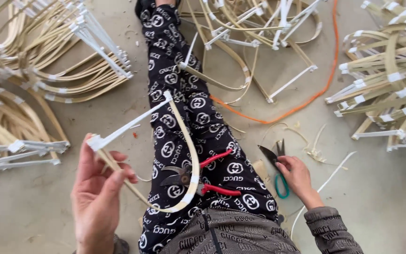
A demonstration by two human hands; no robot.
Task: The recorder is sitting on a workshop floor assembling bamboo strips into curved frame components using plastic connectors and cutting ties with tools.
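Note:
My left hand (pixel 97 193) grips a bent bamboo frame (pixel 184 141) near its taped corner; a white stick spans its two ends and the curved strip arcs across my leg. My right hand (pixel 297 176) rests on the floor, touching a small pair of scissors with teal handles (pixel 278 167), fingers curled around them. A pair of pruning shears with red handles (pixel 198 176) lies on my black patterned trouser leg (pixel 184 94), under the frame's curve.
Piles of similar bamboo frames with white tape lie at the left (pixel 34 70), top centre (pixel 250 28) and right (pixel 386 80). An orange cord (pixel 306 101) snakes over the concrete floor. Bamboo scraps (pixel 313 150) lie near my right hand.

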